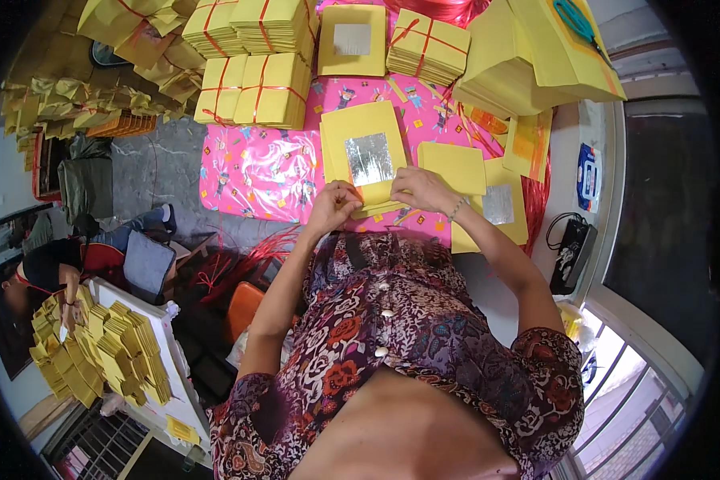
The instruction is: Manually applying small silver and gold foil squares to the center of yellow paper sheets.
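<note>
Floral-patterned clothing [376, 320] is filling the space nearest the camera, with both forearms reaching past it. Beyond it, a stack of yellow paper [336, 148] is lying slightly turned on the table [256, 172], which is wearing a pink patterned cover. A silver square [370, 158] is showing on the stack's top. The left hand [334, 210] is curling nearly closed at the near left corner, thumb and fingertips drawing together; whether they are pinching a sheet, I cannot tell. The right hand [424, 190] is resting half-curled, fingertips bending down at the near right edge; any grip there I cannot make out. Just to the right, a smaller yellow stack [452, 168] is partly covering a yellow sheet [520, 216] with its own silver patch. Farther back, yellow bundles [284, 92] tied with red ribbon are sitting, and teal-handled scissors [590, 39] are lying on a yellow pile. Off to the left, another person [52, 264] is leaning over yellow packets [128, 344].
</note>
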A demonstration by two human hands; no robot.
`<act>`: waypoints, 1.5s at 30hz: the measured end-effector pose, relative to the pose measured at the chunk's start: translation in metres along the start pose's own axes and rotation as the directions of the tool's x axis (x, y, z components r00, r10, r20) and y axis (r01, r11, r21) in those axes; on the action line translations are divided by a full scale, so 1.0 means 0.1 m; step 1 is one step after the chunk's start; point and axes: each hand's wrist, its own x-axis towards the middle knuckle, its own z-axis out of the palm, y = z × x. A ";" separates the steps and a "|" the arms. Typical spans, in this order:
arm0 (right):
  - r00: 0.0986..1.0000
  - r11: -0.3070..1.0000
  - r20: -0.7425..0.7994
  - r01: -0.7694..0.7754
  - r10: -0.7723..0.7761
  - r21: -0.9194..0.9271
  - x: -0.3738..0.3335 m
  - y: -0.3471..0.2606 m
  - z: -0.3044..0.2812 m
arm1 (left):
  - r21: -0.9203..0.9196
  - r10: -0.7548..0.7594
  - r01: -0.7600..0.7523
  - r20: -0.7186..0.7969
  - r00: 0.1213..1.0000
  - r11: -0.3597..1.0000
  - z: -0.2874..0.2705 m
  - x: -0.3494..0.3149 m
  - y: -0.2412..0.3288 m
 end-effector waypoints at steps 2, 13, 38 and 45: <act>1.000 1.000 0.013 -0.012 0.012 0.003 0.01 -0.02 -0.03 | 0.004 -0.036 0.036 -0.004 0.999 0.999 0.00 0.01 -0.02; 0.997 0.996 0.033 -0.074 0.073 0.045 0.02 -0.04 -0.03 | -0.091 -0.153 0.157 0.043 0.987 0.983 -0.01 0.09 -0.06; 0.990 0.995 -0.136 -0.045 0.033 -0.084 0.77 0.11 -0.56 | 0.456 0.393 -0.180 -0.431 0.812 0.872 0.05 0.11 0.60; 0.975 0.986 -0.196 -0.129 0.106 -0.106 1.33 0.55 -0.53 | 0.595 0.331 -0.225 -0.073 0.941 0.771 0.21 0.50 0.46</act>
